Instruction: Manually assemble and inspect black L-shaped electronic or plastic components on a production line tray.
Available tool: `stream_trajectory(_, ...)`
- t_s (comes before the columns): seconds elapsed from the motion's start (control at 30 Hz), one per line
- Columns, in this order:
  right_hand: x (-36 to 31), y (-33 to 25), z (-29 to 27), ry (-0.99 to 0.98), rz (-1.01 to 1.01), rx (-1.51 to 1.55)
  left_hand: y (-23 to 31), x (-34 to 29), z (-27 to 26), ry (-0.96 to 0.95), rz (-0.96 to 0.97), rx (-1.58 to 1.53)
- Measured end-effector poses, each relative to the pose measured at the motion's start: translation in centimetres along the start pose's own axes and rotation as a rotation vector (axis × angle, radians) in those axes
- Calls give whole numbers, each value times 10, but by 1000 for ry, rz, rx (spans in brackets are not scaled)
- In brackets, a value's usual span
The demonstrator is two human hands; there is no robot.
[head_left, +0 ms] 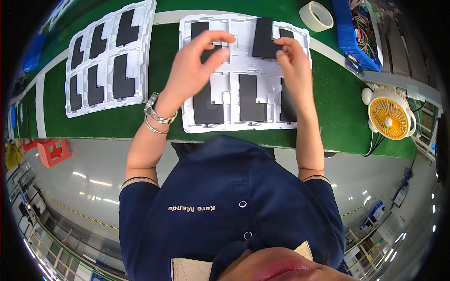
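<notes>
The centre tray's (243, 127) lower rim runs near the green table's (342, 103) front edge; we have bare green between it and the left tray (146, 61), and more toward the fan (388, 120) at right. We count six black parts in the left tray, five in the centre. At upper centre, our right hand (291, 58) pinches another black L-shaped part (263, 40); our left hand (197, 65) holds thumb and forefinger apart.

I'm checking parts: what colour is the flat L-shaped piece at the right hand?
The flat L-shaped piece is black, best seen in the head view.
</notes>
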State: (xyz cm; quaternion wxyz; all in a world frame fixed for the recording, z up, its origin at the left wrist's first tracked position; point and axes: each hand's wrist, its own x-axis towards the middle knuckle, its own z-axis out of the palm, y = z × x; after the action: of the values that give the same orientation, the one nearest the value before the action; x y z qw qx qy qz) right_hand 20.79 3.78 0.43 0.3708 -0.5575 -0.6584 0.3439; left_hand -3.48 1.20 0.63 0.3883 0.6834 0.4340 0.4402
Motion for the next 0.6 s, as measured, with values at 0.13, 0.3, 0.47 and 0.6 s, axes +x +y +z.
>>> stream_trajectory(0.13,-4,-5,8,-131,-28,-142,-1,-7,19,-132,176,553)
stream_trajectory(0.3,2,-4,4,-120,-147,-320,-6,-13,30,-209,213,647)
stream_trajectory(0.47,30,10,-15,102,-253,-728,-9,-15,33,-249,270,772)
stream_trajectory(0.6,53,52,-25,215,-323,-828,-10,-15,33,-244,282,775)
